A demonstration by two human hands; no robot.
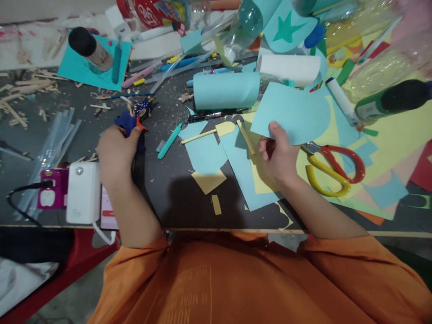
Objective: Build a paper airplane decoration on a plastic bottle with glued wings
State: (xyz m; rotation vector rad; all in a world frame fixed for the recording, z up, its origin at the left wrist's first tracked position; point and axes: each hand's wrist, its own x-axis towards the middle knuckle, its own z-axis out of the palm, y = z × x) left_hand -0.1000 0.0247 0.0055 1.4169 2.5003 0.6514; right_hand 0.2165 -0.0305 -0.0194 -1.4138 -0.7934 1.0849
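Observation:
My left hand (118,153) is closed around a dark blue glue gun (126,121) with an orange trigger, at the left of the table. Its lower part is partly hidden by my fingers. Between thumb and fingers, my right hand (278,155) pinches a light blue paper piece (293,114) with one rounded end, raised over the other sheets. Just right of that hand lie scissors (329,168) with one red and one yellow handle. A bottle wrapped in light blue paper (226,91) rests on its side between my hands, farther back.
Clear glue sticks (56,148), a white power bank (83,193) and a phone (108,209) lie at the left. A teal cutter (170,140) and paper scraps (205,153) are in the middle. Plastic bottles (384,67) crowd the back right; wood bits (30,85) litter the back left.

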